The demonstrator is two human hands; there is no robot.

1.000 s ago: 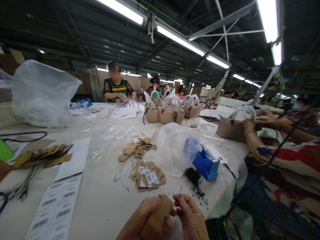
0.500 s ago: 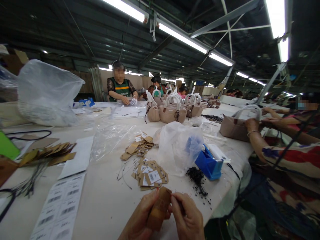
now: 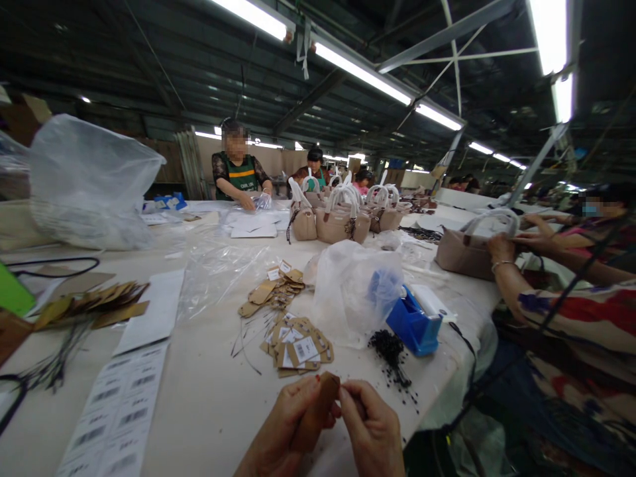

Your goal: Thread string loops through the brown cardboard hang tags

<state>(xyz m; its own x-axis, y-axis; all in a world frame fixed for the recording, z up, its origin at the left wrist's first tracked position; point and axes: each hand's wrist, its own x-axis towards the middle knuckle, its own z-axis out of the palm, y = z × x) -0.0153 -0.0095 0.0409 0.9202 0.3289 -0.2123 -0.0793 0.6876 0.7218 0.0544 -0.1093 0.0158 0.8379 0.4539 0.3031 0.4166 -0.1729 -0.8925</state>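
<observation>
At the bottom edge, my left hand (image 3: 281,430) is closed round a brown cardboard tag (image 3: 316,407), held upright. My right hand (image 3: 372,430) pinches at the tag's top end, fingers pressed together; what it pinches is too small to make out. Just beyond my hands a pile of brown tags with barcode stickers (image 3: 298,348) lies on the white table (image 3: 209,404). A heap of small black fasteners (image 3: 390,351) sits to the right of that pile.
A blue box (image 3: 412,324) and a clear plastic bag (image 3: 352,291) stand beyond the fasteners. Barcode label sheets (image 3: 114,411) lie at left. More tags (image 3: 273,288) and beige handbags (image 3: 340,222) are farther back. A co-worker's arm (image 3: 507,278) rests on a bag at right.
My right hand moved in from beside the tag to pinch its top end; the thin black strand it held up is no longer seen. The tag turned edge-on.
</observation>
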